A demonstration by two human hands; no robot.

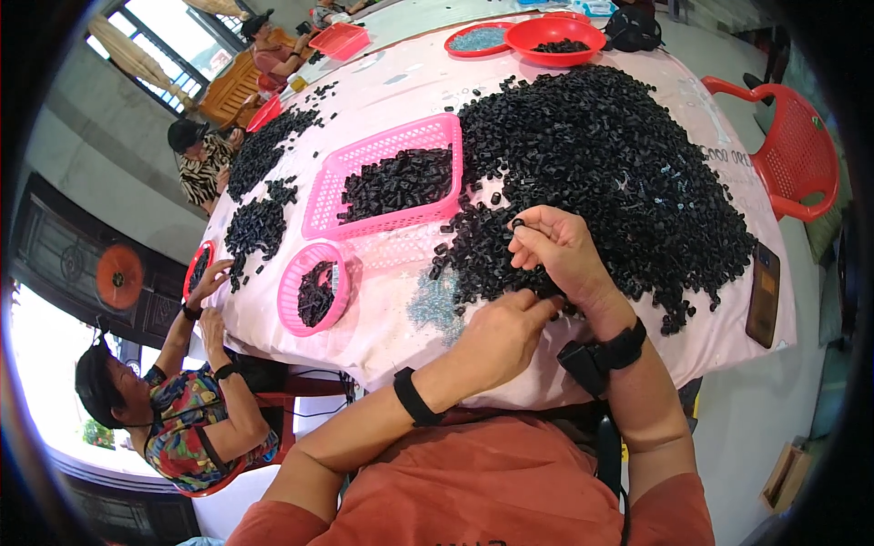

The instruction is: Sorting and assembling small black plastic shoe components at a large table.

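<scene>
Over the near edge of a large heap of small black plastic pieces point(601, 136), my right hand point(563, 250) pinches one black plastic piece point(518, 224) between thumb and fingertips. Just below and left of it, my left hand point(501, 335) reaches to the heap's near edge with its fingers curled together. Whatever those fingers hold, if anything, is hidden among the black pieces and behind the hand. A scatter of small clear bluish pieces point(435, 302) lies on the pink tablecloth point(387, 350) left of my hands.
Beyond my left hand stand a round pink basket point(289, 289) and a rectangular pink basket point(319, 214), both holding black pieces. Red basins point(555, 60) are at the far side. A phone point(763, 296) lies by the right edge, near a red chair point(792, 150). Several people sit along the left.
</scene>
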